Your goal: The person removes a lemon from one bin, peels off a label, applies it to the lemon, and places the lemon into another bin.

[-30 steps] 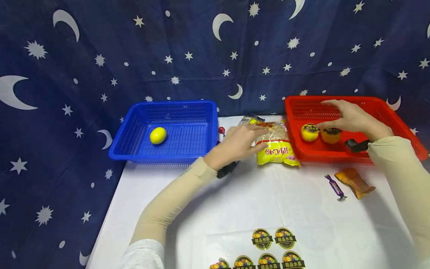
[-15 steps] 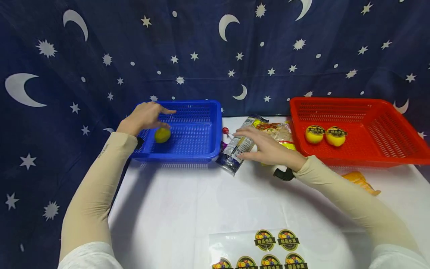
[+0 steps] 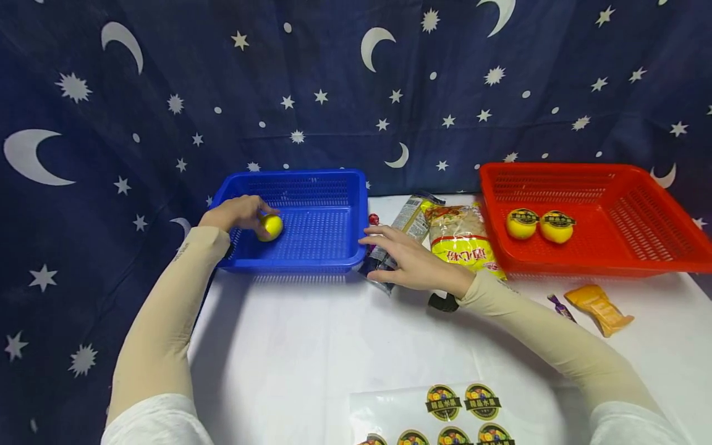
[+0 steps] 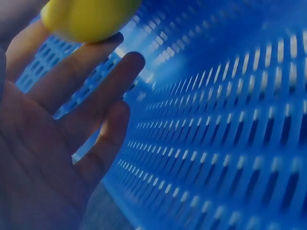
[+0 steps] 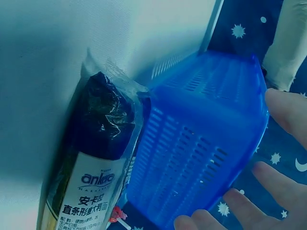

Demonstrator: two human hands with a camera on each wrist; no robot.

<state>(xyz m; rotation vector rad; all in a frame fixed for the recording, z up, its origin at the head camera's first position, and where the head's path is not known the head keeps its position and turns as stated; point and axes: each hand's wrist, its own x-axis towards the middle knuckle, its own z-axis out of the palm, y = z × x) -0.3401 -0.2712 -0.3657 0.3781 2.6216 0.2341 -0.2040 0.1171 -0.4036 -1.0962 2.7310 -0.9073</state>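
The sheet of round printed stickers (image 3: 445, 414) is cut off by the head view's bottom edge. The right hand (image 3: 414, 262) hides the lower part of the dark foil snack packet (image 3: 402, 228). In the left wrist view, the round yellow fruit (image 4: 88, 19) runs past the top edge.

A white surface (image 3: 311, 346) carries everything. A blue basket (image 3: 295, 262) sits on it just left of the right-hand fingers (image 3: 375, 238), and a dark packet (image 3: 397, 232) lies under them, touching the basket's side. Just right of them lies a yellow bag (image 3: 461, 244), then a red basket (image 3: 601, 262). Nearer than the fingers lie an orange wrapper (image 3: 599, 308), a purple candy (image 3: 559, 306) and a sticker sheet (image 3: 439, 411).
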